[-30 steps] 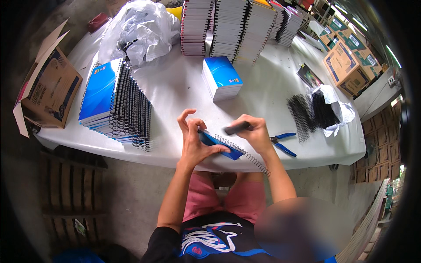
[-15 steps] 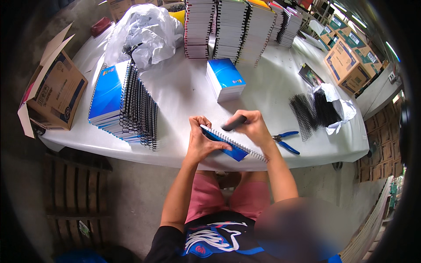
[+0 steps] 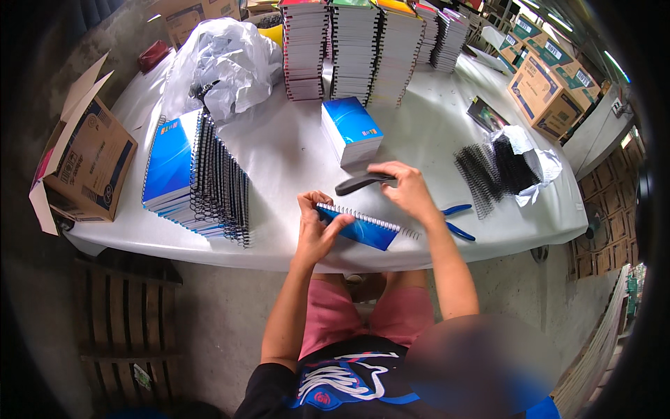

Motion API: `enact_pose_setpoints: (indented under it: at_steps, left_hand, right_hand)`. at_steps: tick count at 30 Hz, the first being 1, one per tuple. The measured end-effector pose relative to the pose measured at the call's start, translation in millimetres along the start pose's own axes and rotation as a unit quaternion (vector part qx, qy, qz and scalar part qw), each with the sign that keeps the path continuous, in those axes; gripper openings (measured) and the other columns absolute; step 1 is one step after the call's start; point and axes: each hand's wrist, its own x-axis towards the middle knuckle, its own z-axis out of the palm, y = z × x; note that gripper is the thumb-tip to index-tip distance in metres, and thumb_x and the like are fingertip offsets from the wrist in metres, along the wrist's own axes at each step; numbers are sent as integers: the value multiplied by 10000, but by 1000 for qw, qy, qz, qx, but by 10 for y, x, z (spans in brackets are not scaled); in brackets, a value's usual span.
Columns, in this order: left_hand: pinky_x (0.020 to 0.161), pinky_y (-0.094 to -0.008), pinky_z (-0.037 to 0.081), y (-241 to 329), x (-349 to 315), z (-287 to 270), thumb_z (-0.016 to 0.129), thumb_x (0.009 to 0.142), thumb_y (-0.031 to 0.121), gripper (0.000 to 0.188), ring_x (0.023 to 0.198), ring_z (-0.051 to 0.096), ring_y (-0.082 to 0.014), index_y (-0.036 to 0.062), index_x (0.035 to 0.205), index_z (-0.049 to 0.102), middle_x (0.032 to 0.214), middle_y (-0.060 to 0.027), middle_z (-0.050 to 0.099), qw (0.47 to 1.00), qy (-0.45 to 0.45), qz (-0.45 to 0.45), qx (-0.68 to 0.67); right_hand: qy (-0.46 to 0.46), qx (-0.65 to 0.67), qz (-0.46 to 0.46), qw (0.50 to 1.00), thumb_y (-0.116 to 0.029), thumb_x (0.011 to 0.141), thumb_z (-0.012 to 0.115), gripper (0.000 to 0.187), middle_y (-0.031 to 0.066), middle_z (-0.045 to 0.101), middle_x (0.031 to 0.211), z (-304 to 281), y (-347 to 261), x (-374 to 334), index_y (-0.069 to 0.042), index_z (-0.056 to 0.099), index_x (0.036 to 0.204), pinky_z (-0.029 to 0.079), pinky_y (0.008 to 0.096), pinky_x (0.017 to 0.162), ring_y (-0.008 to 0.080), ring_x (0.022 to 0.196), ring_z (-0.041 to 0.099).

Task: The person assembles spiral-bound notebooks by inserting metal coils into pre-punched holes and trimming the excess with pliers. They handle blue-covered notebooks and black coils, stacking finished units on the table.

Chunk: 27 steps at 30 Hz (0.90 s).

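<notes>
My left hand [image 3: 317, 225] grips a small blue notebook [image 3: 370, 233] at its left end, thumb on the cover. A wire spiral [image 3: 357, 214] runs through the notebook's upper edge, and its loose coils [image 3: 410, 233] stick out past the right end. In my right hand [image 3: 406, 184] is a dark, long, rounded hand tool [image 3: 359, 184], held just above the spiral and apart from it; its exact kind does not show. Pliers with blue handles [image 3: 458, 227] lie beside my right forearm, which partly hides them.
Left stands a stack of spiral-bound blue notebooks [image 3: 171, 160], near an open carton [image 3: 94, 160]. A block of blue-covered pads [image 3: 352, 129] sits ahead. Black spirals [image 3: 478, 174] lie right. Tall notebook stacks [image 3: 352, 56] and a white plastic bag [image 3: 223, 63] occupy the back.
My right hand has turned and shifted slightly up, so the dark tool now points left and shows lengthwise. The notebook has tipped, showing more of its blue cover.
</notes>
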Motion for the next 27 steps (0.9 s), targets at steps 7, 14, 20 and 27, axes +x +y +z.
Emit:
enact_pose_setpoints:
  at_steps: [7, 14, 20, 27]
  left_hand:
    - [730, -225, 463, 106, -155, -83, 692, 768, -48, 427, 834, 575, -116, 49, 1126, 481, 910, -73, 617, 980, 98, 6, -172]
    - [735, -244, 477, 464, -207, 138, 727, 755, 1, 789, 818, 615, -135, 34, 1392, 263, 850, -108, 666, 978, 151, 127, 61]
    - [691, -255, 461, 541, -243, 186, 731, 747, -3, 839, 786, 613, -150, -4, 1398, 203, 867, -95, 676, 934, 181, 235, 201]
    - [637, -239, 495, 615, -239, 216, 706, 735, -52, 831, 787, 619, -172, -47, 1384, 188, 868, -97, 673, 905, 196, 296, 234]
  right_hand:
    - [-130, -177, 157, 963, -458, 729, 688, 788, 172, 372, 1402, -868, 395, -789, -203, 361, 1399, 198, 506, 1087, 327, 1324, 309]
    - [115, -340, 79, 930, -482, 899, 464, 497, 133, 514, 1094, -416, 678, -1519, -89, 513, 1200, 281, 527, 1017, 328, 1098, 491]
    - [163, 87, 76, 980, -388, 881, 560, 437, 116, 525, 967, -266, -778, -1083, -164, 531, 1255, 451, 383, 726, 263, 846, 559]
    - [126, 7, -26, 992, -319, 855, 602, 333, 85, 524, 1051, -180, -1241, -998, -237, 617, 1178, 346, 406, 882, 242, 960, 517]
